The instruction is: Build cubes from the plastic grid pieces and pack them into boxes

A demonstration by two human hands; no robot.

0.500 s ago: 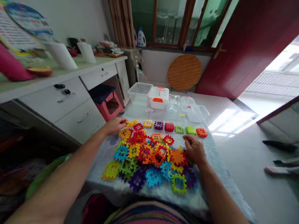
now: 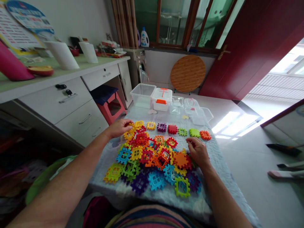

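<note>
Caught striped clothing [image 2: 154,213] at bottom edge, cut off by frame. Logged heap of coloured notched plastic pieces [image 2: 151,164] on pale blue cloth [image 2: 228,186], with lime square frame [image 2: 182,194] and dark purple piece [image 2: 139,183] at near side. Found lower layers covered by upper ones, so couldn't count. Saw right hand [image 2: 197,150] at heap's right side, with fingers bent and bunched (undersides out of sight), so couldn't tell whether holding anything. Put flat orange piece [image 2: 181,160] just left of right hand. Saw left hand [image 2: 120,127] at heap's far left corner, in narrow pinch on yellow piece [image 2: 135,127]; found outline hard to separate from other yellow ones close by. Listed row beyond heap, left to right: yellow window piece [image 2: 150,126], purple piece [image 2: 161,127], red piece [image 2: 172,129], green piece [image 2: 182,132], bright lime piece [image 2: 194,133], orange-red piece [image 2: 205,135]. Marked open clear bin [image 2: 142,98] and lidded box [image 2: 162,107] farther back, plus clear containers [image 2: 177,105] with faint, blurry edges.
</note>
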